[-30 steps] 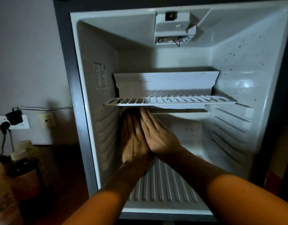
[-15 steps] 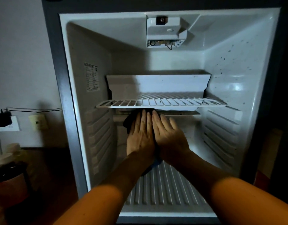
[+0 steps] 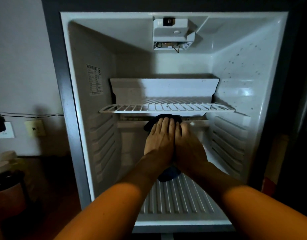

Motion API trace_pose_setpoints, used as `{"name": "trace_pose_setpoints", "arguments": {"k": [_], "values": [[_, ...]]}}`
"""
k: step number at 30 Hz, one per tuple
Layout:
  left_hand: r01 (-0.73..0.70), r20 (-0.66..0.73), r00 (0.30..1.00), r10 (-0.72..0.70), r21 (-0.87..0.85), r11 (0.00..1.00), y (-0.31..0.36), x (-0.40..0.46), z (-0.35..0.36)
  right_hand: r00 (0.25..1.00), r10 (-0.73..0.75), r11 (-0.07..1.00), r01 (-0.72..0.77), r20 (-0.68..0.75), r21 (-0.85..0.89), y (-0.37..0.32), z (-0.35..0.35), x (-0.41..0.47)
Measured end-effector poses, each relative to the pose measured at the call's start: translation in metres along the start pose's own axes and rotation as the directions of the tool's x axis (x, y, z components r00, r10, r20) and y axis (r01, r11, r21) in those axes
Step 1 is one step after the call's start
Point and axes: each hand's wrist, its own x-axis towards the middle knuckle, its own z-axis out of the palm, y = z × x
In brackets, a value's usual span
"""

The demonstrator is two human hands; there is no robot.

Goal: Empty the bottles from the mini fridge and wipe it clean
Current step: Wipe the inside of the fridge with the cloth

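fridge open, no bottles inside; some stand on floor at left. left hand and right hand lie flat, fingers extended, pressing cloth to back wall under shelf. keep even pressure, overlap strokes. vs 1 s ago: hands + cloth shifted right.

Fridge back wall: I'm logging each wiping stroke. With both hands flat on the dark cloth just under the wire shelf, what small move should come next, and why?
Probably slide the cloth down the back wall. Both hands, left hand and right hand, press it just under the wire shelf, so only the wall below remains within reach.
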Motion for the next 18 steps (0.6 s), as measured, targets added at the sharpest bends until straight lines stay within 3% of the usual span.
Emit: {"name": "trace_pose_setpoints", "arguments": {"k": [4, 8, 12, 18], "values": [[0.083, -0.011, 0.997, -0.083, -0.009, 0.997, -0.004, -0.008, -0.002, 0.986, -0.113, 0.985, 0.095, 0.124, 0.141, -0.001, 0.005, -0.001], [0.124, -0.023, 0.992, -0.123, 0.059, 0.991, -0.012, -0.015, 0.0, 0.992, -0.079, 0.93, 0.038, 0.098, 0.366, 0.0, -0.004, -0.005], [0.053, -0.044, 0.998, -0.047, 0.128, 0.99, -0.013, -0.009, -0.005, 0.996, -0.076, 0.952, 0.058, 0.048, 0.301, -0.001, -0.007, 0.0], [-0.002, -0.036, 0.999, 0.009, 0.171, 0.985, -0.001, 0.0, -0.009, 0.994, -0.016, 0.994, 0.004, 0.106, 0.113, 0.006, -0.012, 0.0]]}}
